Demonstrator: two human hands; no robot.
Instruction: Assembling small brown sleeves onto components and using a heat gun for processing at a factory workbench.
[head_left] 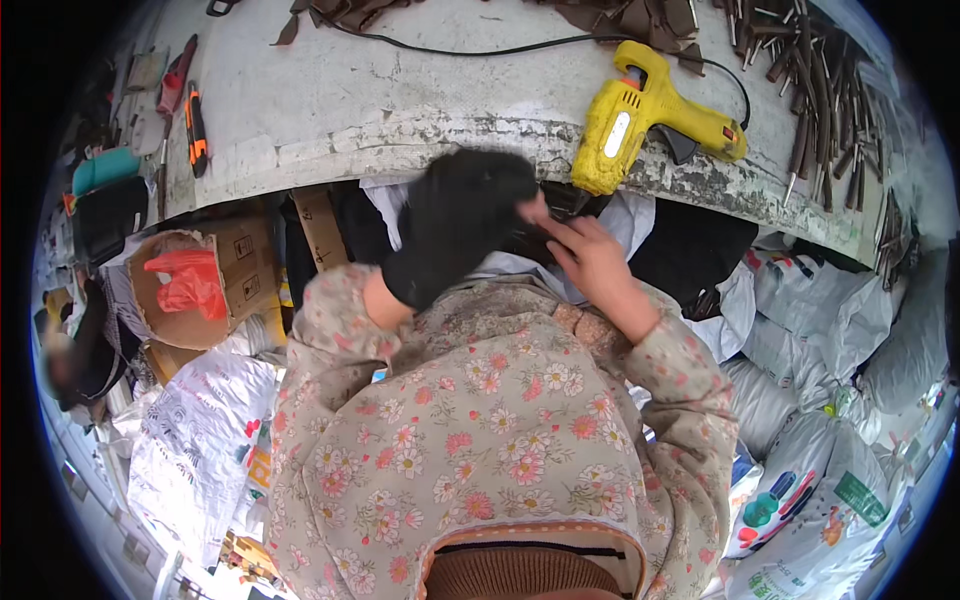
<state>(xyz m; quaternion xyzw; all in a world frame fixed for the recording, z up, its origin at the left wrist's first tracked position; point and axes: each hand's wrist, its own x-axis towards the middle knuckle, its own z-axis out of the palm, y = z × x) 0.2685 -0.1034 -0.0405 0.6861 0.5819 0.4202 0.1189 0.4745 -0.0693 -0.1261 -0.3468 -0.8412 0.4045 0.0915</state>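
Observation:
My left hand (pixel 462 222), in a black glove with bare fingertips, is curled closed just off the table's front edge and smeared by motion. My right hand (pixel 592 258) is bare and reaches in from the right, its fingers close together and meeting the left fingertips. Whatever the two hands pinch between them is too small or hidden to make out. Just beyond the right hand a yellow glue gun (pixel 612 135) lies on the table, its nozzle pointing toward me over the edge. Dark material shows below the hands, above my lap.
The worn whitish table (pixel 400 100) curves across the front. On its left lies an orange and black utility knife (pixel 195 130); many thin brown sticks (pixel 810 100) with metallic ends are heaped at right. A cardboard box (pixel 245 265) holds a red bag. White sacks (pixel 800 480) stand at right.

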